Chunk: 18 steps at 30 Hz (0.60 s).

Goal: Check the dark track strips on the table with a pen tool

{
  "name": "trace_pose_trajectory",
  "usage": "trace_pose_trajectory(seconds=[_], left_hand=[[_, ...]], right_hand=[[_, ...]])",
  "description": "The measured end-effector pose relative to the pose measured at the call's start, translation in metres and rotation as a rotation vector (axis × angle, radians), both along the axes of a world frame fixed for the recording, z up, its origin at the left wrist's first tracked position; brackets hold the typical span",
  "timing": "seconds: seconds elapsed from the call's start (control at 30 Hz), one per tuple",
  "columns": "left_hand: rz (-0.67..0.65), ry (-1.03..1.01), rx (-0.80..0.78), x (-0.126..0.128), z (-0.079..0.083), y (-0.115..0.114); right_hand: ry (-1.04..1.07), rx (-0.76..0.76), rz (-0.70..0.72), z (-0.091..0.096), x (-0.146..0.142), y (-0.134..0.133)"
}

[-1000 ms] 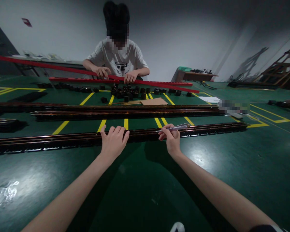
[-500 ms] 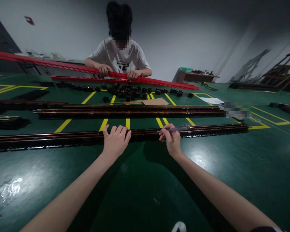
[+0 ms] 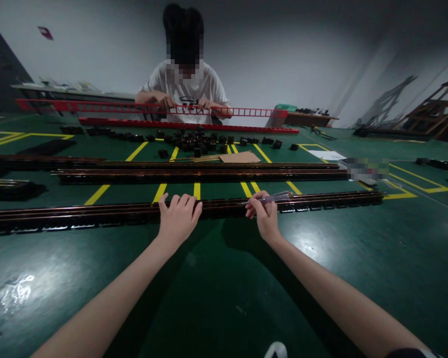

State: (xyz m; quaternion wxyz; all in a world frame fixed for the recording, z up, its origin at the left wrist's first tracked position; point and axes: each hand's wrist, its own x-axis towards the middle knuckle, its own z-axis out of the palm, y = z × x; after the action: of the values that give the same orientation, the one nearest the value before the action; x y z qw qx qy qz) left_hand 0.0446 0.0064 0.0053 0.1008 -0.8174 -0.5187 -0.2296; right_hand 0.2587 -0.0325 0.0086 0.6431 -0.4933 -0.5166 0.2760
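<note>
Rail sits under my unclenched left hand; at three o'clock my right hand pinches a tool.

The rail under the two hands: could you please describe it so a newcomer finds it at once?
On the green floor several long dark rails lie crosswise. The one meant is the nearest rail, with the left hand resting on it and the right hand holding a clear tool to it. The other dark rails lie farther off, untouched.
</note>
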Motion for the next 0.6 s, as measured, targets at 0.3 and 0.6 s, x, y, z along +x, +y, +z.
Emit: trace_pose_trajectory(seconds=[0.3,0.6], left_hand=[[0.017,0.03,0.02,0.0018,0.0029,-0.003],[-0.135,0.055,-0.026,0.0023,0.0039,-0.0008]], right_hand=[[0.016,0.002,0.006,-0.0019,0.0005,0.0013],[0.041,-0.026,0.048,-0.0007,0.0023,0.0012]])
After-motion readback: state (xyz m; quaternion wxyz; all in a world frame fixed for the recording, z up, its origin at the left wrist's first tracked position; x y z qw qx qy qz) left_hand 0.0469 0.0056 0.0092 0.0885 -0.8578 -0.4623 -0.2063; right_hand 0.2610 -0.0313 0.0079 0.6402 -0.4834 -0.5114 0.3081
